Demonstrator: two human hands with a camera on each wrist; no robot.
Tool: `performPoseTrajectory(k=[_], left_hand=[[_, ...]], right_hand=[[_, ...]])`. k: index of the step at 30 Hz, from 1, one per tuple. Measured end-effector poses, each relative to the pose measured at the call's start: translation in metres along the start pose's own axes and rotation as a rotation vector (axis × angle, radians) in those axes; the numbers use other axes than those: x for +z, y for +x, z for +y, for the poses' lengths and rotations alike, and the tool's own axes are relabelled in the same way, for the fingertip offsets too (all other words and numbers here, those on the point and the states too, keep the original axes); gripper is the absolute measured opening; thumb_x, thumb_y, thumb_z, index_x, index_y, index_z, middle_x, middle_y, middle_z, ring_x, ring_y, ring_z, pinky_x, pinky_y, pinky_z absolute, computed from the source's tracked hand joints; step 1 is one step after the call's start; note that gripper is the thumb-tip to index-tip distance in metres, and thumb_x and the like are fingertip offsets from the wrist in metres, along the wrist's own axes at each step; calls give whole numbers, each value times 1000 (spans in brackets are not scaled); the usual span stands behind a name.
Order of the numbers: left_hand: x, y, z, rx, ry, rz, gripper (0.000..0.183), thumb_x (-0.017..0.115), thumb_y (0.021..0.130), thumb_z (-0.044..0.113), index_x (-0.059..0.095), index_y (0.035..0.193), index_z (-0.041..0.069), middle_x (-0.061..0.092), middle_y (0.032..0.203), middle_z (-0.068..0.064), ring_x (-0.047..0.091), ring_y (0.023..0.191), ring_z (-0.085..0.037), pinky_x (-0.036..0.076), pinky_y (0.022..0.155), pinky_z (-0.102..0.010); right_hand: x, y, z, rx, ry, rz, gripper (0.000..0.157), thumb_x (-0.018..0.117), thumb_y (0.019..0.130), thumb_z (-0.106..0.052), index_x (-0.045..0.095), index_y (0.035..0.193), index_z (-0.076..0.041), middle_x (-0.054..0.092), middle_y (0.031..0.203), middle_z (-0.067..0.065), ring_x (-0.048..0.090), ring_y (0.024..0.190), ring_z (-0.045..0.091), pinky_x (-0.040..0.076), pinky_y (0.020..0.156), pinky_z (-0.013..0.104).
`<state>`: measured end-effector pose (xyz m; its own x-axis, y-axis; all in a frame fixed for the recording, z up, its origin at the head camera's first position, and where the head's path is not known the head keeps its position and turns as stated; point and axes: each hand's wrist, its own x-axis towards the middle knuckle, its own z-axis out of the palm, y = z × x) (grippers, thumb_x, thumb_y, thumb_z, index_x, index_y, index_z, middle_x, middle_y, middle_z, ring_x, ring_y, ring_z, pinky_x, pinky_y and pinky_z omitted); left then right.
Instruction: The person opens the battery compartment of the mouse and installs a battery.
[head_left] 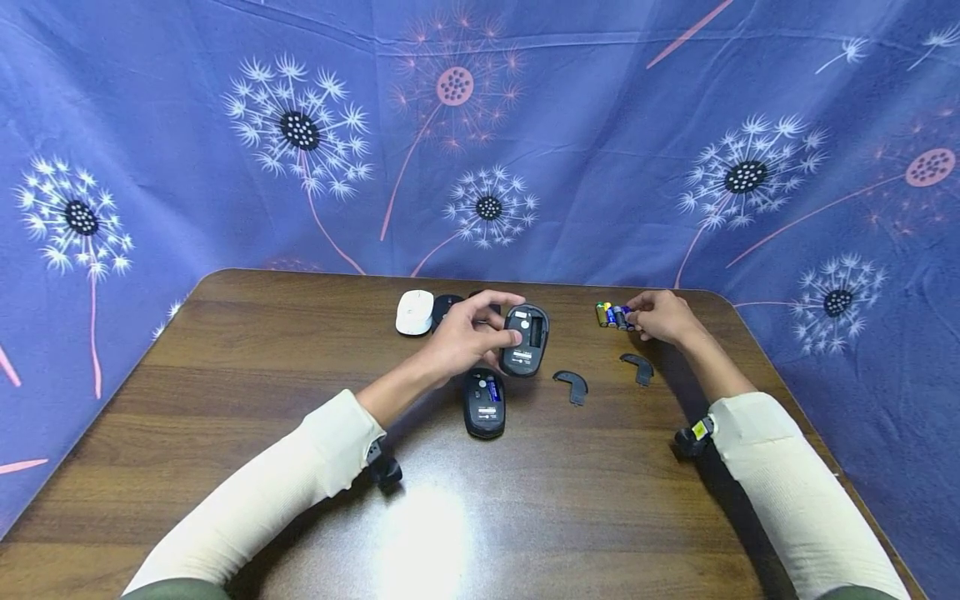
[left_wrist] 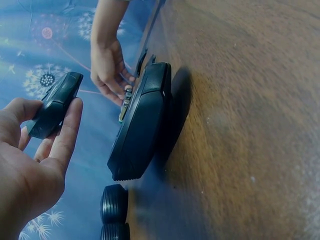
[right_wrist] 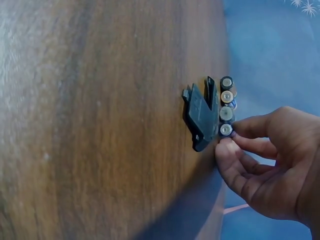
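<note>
My left hand (head_left: 471, 333) holds a black computer mouse (head_left: 517, 360) by its sides, clear of the table, its underside facing me and its battery slot uncovered and dark inside. Below it another black mouse (head_left: 484, 417) lies upside down with a blue battery (head_left: 492, 390) in its slot. At the back right, my right hand (head_left: 663, 318) pinches the end battery (right_wrist: 226, 130) of a short row of batteries (head_left: 609, 314) between thumb and forefinger. Two black battery covers lie on the table, one (head_left: 576, 386) near the mice and one (head_left: 640, 368) close to the right hand.
A white mouse (head_left: 415, 312) and a dark mouse (head_left: 444, 308) stand at the back of the wooden table (head_left: 300, 358); another dark thing beside them is partly behind my left hand. A blue flowered cloth (head_left: 585, 167) hangs behind the table's far edge.
</note>
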<state>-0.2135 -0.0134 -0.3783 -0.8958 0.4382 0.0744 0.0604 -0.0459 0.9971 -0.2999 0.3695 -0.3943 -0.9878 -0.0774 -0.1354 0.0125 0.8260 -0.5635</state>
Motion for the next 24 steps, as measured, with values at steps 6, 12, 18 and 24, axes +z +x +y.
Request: performPoseTrajectory(k=[6,12,18,24], left_hand=[[0,0,1,-4,-4,3,57,78,101,-3,64,155,10,78,112,-24,80,75,-22,72,76,-64],[0,0,-1,0,-13,5,57,76,101,-6,63,156,7,78,111,-23,79,75,-20,73,74,-62],[1,0,-1,6,-16,6,57,76,102,-6,63,156,7,77,110,-22,79,74,-20,73,74,-64],[1,-1,-1,5,-10,1,58,76,101,-5,62,157,7,78,112,-24,79,77,-19,72,76,-65]], right_hand=[[-4,-3,0,-5,-51,-47,43,64,113,-14,62,146,12,73,133,35,73,79,14,68,67,29],[-7,-9,0,-73,-177,-66,39,63,112,-11,62,144,12,75,126,34,70,72,13,62,60,24],[-5,16,29,-152,-332,-50,48,71,98,-11,67,143,6,79,130,29,80,103,38,67,87,50],[10,75,108,-217,-475,-32,63,76,90,-16,68,152,-10,77,139,27,67,133,58,59,109,70]])
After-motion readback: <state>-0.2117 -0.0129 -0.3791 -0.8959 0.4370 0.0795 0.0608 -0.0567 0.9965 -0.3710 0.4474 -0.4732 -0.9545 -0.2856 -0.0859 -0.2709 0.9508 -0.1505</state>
